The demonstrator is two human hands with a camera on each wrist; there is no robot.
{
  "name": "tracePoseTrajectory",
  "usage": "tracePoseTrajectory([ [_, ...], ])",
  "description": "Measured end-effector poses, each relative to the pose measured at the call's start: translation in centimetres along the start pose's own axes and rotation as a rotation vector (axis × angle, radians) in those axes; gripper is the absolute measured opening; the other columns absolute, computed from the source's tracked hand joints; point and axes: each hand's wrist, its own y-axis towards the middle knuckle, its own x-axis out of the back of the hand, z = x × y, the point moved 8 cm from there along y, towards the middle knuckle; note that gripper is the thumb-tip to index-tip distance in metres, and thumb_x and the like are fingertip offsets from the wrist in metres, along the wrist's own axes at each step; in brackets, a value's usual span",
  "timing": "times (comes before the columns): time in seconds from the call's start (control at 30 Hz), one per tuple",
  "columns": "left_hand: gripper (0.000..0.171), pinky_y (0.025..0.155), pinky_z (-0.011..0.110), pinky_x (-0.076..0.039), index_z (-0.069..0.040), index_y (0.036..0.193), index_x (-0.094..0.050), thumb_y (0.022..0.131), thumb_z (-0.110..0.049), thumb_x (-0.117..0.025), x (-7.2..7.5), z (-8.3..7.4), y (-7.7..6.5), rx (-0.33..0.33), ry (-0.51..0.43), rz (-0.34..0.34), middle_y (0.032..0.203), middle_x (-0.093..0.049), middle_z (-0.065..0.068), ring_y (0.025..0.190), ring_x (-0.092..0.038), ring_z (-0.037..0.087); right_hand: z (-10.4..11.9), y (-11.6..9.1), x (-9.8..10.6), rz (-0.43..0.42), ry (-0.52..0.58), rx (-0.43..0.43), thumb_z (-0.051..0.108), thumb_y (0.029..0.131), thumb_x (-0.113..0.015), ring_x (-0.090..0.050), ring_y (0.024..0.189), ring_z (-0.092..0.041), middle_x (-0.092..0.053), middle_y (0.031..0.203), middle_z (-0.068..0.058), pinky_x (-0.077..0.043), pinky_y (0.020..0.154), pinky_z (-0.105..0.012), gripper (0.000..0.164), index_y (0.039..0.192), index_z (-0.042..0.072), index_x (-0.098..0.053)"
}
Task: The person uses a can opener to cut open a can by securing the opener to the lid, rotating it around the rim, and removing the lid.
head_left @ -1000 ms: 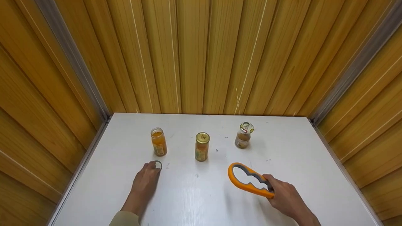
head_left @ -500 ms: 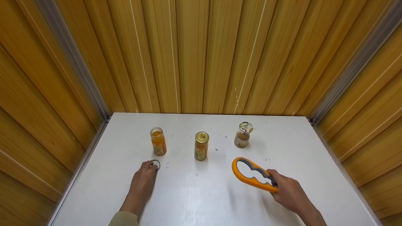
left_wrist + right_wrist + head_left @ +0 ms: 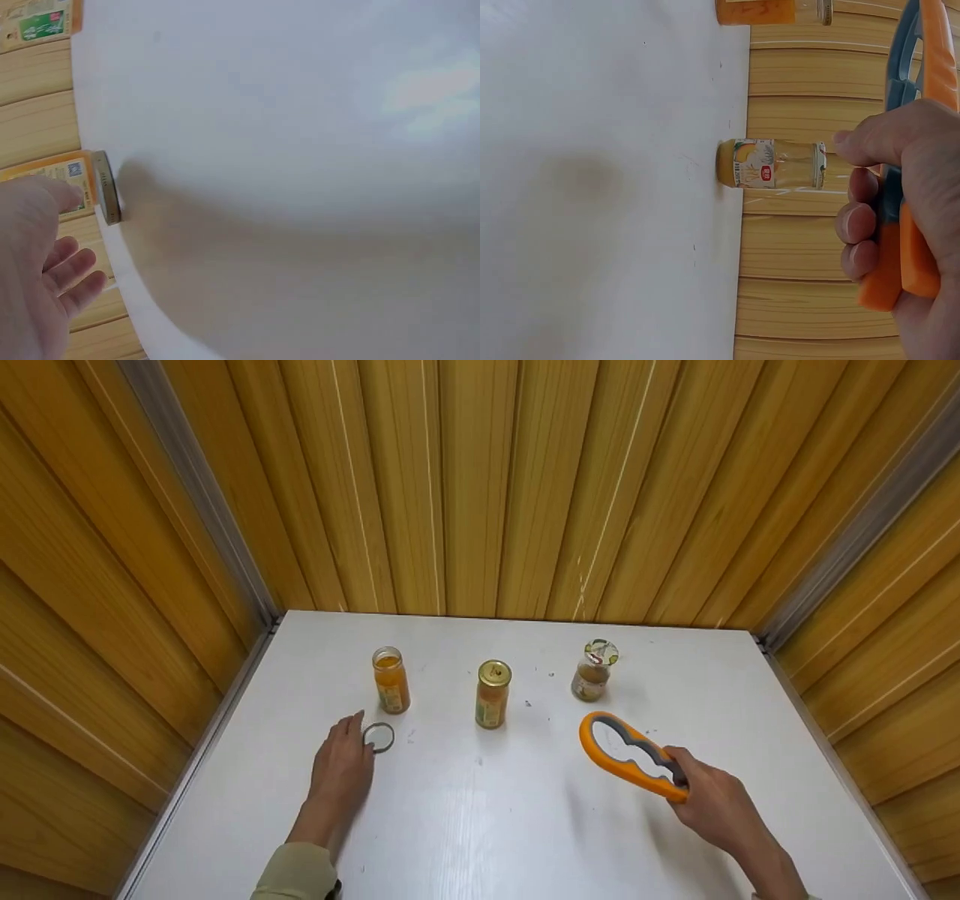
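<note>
My left hand (image 3: 341, 765) rests on the white table, fingers loosely extended beside a round jar lid (image 3: 379, 737). The lid lies flat near the thumb; in the left wrist view its gold side edge (image 3: 106, 187) shows. Just behind stands an uncovered jar (image 3: 393, 690) of orange contents. My right hand (image 3: 718, 802) grips one end of an orange-and-grey jar opener (image 3: 630, 773), held up above the table with its looped end pointing left. A gold-lidded jar (image 3: 492, 705) stands upright in the middle. Farther right is a smaller jar (image 3: 590, 682) with a patterned lid.
The white table (image 3: 465, 825) backs onto a yellow wood-grain wall (image 3: 480, 487). Similar panels rise at both sides, with grey metal posts (image 3: 206, 487) in the corners. Small dark specks mark the tabletop around the jars.
My left fingers have let go of the lid and straightened; it now lies in full view. The right hand has shifted slightly right with the opener. The head view has tilted a little.
</note>
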Motion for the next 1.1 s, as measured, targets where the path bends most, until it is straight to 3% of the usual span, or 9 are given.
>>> tracePoseTrajectory([
  [0.23, 0.070, 0.109, 0.057, -0.045, -0.002, 0.159, -0.031, 0.101, -0.017, -0.067, 1.4, 0.0, 0.0, 0.078, -0.102, -0.003, 0.149, -0.046, 0.028, 0.135, -0.049, 0.045, -0.3, 0.3, 0.3, 0.006, 0.017, 0.003, -0.004, 0.075, -0.084, -0.054, 0.065, -0.012, -0.066, 0.081, 0.001, -0.060, 0.067, -0.041, 0.057, 0.126, 0.008, -0.060],
  [0.37, 0.076, 0.110, 0.056, -0.044, -0.001, 0.159, -0.031, 0.097, -0.014, -0.072, 2.3, -1.1, 0.0, 0.088, -0.141, -0.025, 0.150, -0.046, 0.029, 0.136, -0.048, 0.045, -0.3, 0.4, 0.3, 0.017, 0.022, 0.000, -0.003, 0.077, -0.083, -0.054, 0.066, -0.013, -0.066, 0.082, -0.001, -0.061, 0.069, -0.044, 0.057, 0.127, 0.006, -0.059],
  [0.53, 0.078, 0.110, 0.055, -0.044, -0.006, 0.160, -0.033, 0.095, -0.015, -0.076, 3.2, -3.8, 0.2, 0.040, -0.215, -0.044, 0.152, -0.046, 0.025, 0.138, -0.047, 0.043, -0.4, 0.6, 0.7, 0.007, 0.022, -0.010, -0.003, 0.077, -0.083, -0.054, 0.066, -0.016, -0.067, 0.083, -0.003, -0.061, 0.071, -0.049, 0.057, 0.128, 0.003, -0.058],
  [0.7, 0.070, 0.109, 0.054, -0.046, -0.004, 0.154, -0.041, 0.095, -0.013, -0.077, 3.9, -6.1, 0.3, -0.019, -0.317, -0.063, 0.148, -0.053, 0.021, 0.136, -0.051, 0.039, -0.4, 0.9, 0.8, -0.009, 0.016, -0.002, 0.000, 0.077, -0.082, -0.052, 0.065, -0.015, -0.065, 0.081, -0.002, -0.058, 0.066, -0.041, 0.056, 0.128, 0.002, -0.058],
  [0.87, 0.066, 0.108, 0.053, -0.047, -0.005, 0.151, -0.043, 0.094, -0.012, -0.077, 3.8, -7.6, 0.8, -0.038, -0.395, -0.032, 0.141, -0.058, 0.018, 0.131, -0.056, 0.037, -0.5, 1.0, 0.9, -0.025, -0.001, 0.010, 0.001, 0.076, -0.081, -0.050, 0.063, -0.014, -0.062, 0.077, 0.002, -0.052, 0.060, -0.035, 0.056, 0.127, 0.003, -0.058],
  [1.1, 0.065, 0.108, 0.055, -0.047, -0.009, 0.151, -0.044, 0.095, -0.012, -0.076, 3.1, -9.9, 2.0, -0.078, -0.459, 0.027, 0.144, -0.057, 0.015, 0.131, -0.057, 0.036, -0.6, 1.2, 1.2, -0.026, -0.001, 0.003, 0.001, 0.077, -0.082, -0.053, 0.064, -0.016, -0.065, 0.080, -0.003, -0.055, 0.062, -0.039, 0.058, 0.129, 0.004, -0.057],
])
